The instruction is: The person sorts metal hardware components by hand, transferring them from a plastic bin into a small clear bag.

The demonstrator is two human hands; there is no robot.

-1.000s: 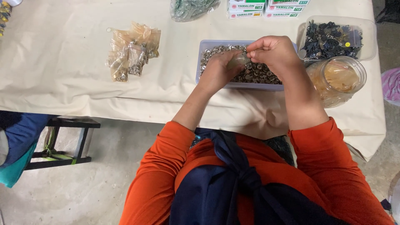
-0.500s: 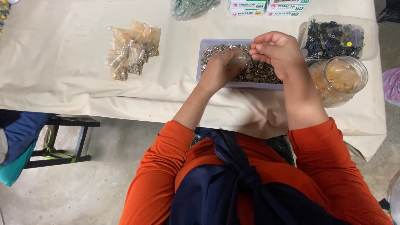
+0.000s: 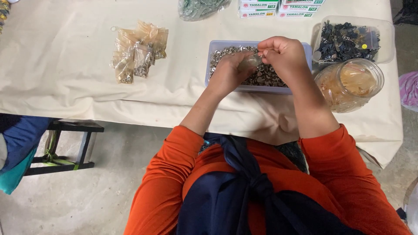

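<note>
Both hands meet over a pale lilac rectangular plastic tray of small silvery metal pieces (image 3: 217,48), and between them they pinch a small clear plastic packet (image 3: 249,63). The left hand (image 3: 228,74) has its grip narrow, closed around the packet from below, and the right hand (image 3: 283,54) has its fingertips nipped tight on the packet's upper edge. The packet hangs just above the tray, over its middle.

The table (image 3: 65,56) is draped in a cream cloth with soft creases, its hem hanging over the near edge. Well to the left of the tray lies a loose heap of small clear packets holding metal bits (image 3: 137,50). Just right of the tray stands a round clear plastic jar with amber film bags inside (image 3: 350,85), and behind it a clear rectangular tub of dark blue-black pieces (image 3: 348,37). At the far edge sit white and green cardboard boxes (image 3: 278,8) and a greenish crumpled plastic bag (image 3: 200,6).

Beneath the table the floor is bare grey concrete (image 3: 109,182). A black metal stool frame (image 3: 72,148) stands at the left, beside blue and teal cloth (image 3: 19,148). The person's sleeves are orange.
</note>
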